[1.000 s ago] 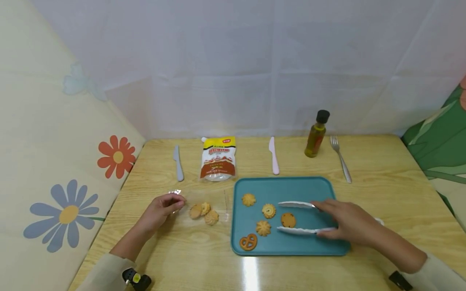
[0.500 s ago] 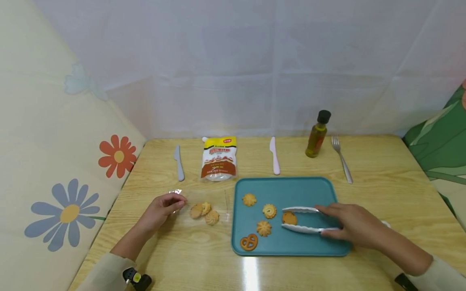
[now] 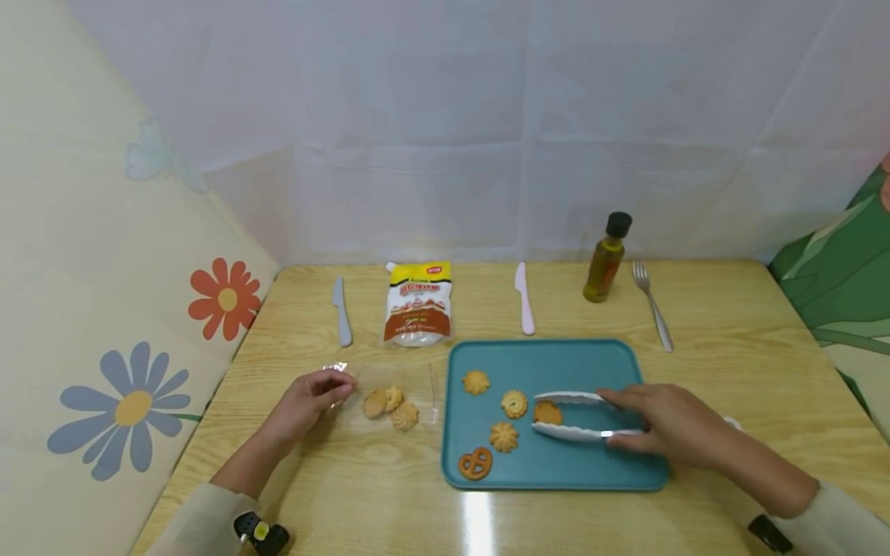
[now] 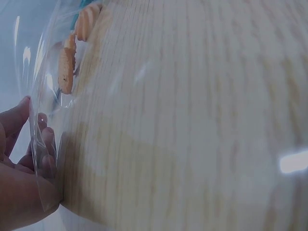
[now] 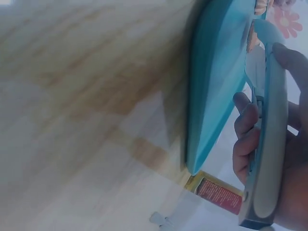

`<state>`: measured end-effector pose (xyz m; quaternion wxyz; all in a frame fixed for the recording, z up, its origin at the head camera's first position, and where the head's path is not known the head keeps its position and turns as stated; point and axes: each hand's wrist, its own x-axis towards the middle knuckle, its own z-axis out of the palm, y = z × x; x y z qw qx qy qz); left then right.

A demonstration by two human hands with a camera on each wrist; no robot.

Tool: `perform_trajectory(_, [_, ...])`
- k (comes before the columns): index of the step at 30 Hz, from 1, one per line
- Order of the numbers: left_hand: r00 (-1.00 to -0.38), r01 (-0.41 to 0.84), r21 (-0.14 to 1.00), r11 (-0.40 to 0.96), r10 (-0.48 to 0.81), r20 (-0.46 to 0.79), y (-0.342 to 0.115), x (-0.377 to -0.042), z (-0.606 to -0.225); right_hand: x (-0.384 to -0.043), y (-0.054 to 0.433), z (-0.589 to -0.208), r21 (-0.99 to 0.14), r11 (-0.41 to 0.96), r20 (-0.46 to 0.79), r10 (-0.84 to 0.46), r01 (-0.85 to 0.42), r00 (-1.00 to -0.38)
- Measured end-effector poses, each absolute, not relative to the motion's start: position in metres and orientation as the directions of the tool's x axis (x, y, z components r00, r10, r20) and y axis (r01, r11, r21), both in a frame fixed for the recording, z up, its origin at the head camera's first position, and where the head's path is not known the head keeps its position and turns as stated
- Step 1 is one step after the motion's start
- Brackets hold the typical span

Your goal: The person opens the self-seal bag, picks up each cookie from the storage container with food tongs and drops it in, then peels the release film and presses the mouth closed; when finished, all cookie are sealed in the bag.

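The right hand (image 3: 660,428) grips a pair of white plastic tongs (image 3: 577,415) by the rear of their arms, fingers curled over the top arm and thumb under. The tong tips are closed on a round brown chocolate-chip cookie (image 3: 548,412) that sits on the flat teal plastic tray (image 3: 556,359), just right of a swirled butter cookie with a jam centre (image 3: 514,403). Whether the cookie is lifted clear of the tray or resting on it cannot be told from the head view.

The left hand (image 3: 306,401) pinches the edge of a clear plastic bag (image 3: 389,382) lying on the pale wooden bench (image 3: 730,332); the left wrist view shows the film (image 4: 41,120) held between thumb and fingers. Three cookies (image 3: 389,407) already lie inside the bag, well apart from the tray's contents.

The cookie looks light, dry and brittle, likely to crumble or snap if squeezed hard, and it may slip between smooth scalloped tong tips. A hold across its widest part, with gentle pressure, seems safest. The bag is thin, limp and slippery, so its mouth probably needs holding open at the rim.

Other cookies on the tray include a pretzel-shaped biscuit (image 3: 475,462).
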<state>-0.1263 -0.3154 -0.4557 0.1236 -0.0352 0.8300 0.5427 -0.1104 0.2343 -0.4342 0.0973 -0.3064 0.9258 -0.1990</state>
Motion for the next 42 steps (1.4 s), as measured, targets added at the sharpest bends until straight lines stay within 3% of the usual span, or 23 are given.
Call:
perform_trajectory(16, [-0.968, -0.184, 0.888, 0.423, 0.078, -0.237, -0.315, -0.126, -0.457, -0.133, 0.195, -0.425, -0.387, 0.720, -0.049, -0.640, -0.576, -0.767])
perform_trajectory(29, [-0.967, -0.188, 0.891, 0.413, 0.081, -0.241, -0.316, -0.126, -0.456, -0.150, 0.133, -0.425, -0.327, 0.658, 0.018, -0.713, -0.678, -0.701])
perform_trajectory(42, [-0.967, -0.190, 0.891, 0.413, 0.081, -0.243, -0.314, -0.126, -0.454, -0.162, 0.075, -0.423, -0.321, 0.629, -0.021, -0.752, -0.708, -0.658])
